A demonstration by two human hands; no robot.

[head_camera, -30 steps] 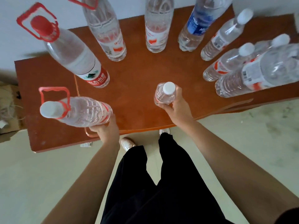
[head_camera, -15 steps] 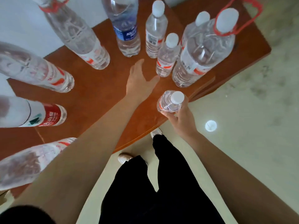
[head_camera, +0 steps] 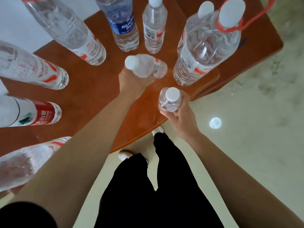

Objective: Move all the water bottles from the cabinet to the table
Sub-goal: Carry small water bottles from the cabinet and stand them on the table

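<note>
Soft, even lighting; one round glare spot (head_camera: 215, 122) on the floor (head_camera: 256, 162). Wide-angle distortion splays the outer bottles (head_camera: 29, 68); the tilted bottle (head_camera: 146, 67) is blurred.

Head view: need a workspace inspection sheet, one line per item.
Surface: brown wooden table, glossy, with bottles standing along its far and left parts.
Job's things: large clear bottles stand upright, among them a red-handled bottle, a blue-label bottle and a red-label bottle; two more are in the hands.
Clutter: nothing seen.
Hands: left hand grips a tilted small bottle, which is blurred; right hand grips a second small bottle at the table's near edge.
Cables: nothing seen.
Surroundings: pale floor with a white round spot; white wall; cabinet not in view.
</note>
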